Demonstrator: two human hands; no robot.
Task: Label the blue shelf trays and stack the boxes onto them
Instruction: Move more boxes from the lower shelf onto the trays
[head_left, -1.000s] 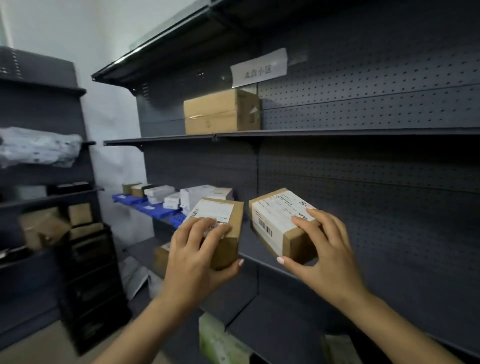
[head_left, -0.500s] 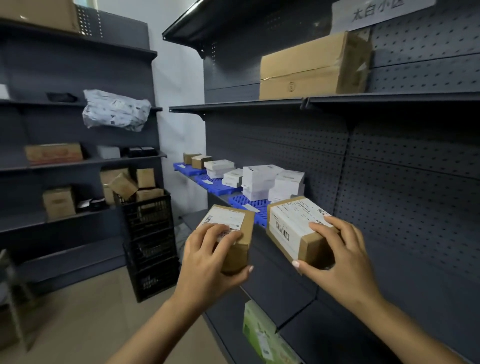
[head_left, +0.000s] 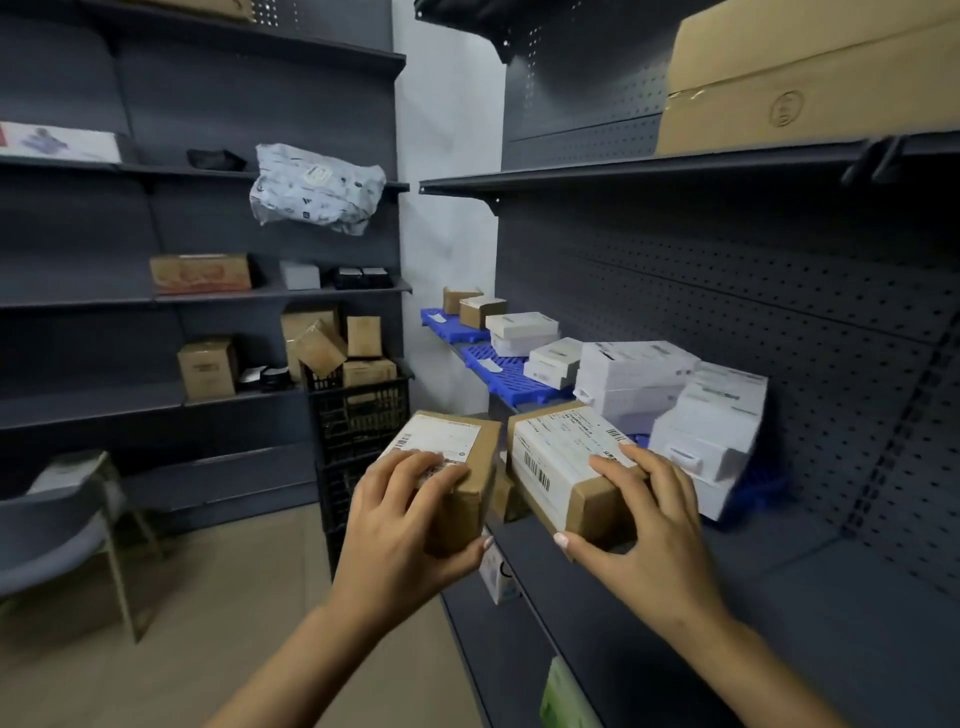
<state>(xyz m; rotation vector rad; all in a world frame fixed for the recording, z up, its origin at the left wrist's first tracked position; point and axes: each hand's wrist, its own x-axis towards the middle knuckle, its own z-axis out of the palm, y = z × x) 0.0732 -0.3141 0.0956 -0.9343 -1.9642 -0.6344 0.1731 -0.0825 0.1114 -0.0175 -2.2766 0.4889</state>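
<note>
Two hands each hold a small brown box with a white label, side by side, just over the front edge of the dark shelf (head_left: 779, 613). The left hand (head_left: 400, 525) curls around the left box (head_left: 452, 467), fingers on top and thumb underneath. The right hand (head_left: 649, 530) grips the right box (head_left: 561, 462) the same way. Farther back, blue trays (head_left: 498, 371) sit on the shelf with white boxes (head_left: 634, 374) stacked on them

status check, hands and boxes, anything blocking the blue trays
Left hand grips small brown box; right hand grips larger labelled box. Both off the shelf. White boxes crowd the near blue tray.
</note>
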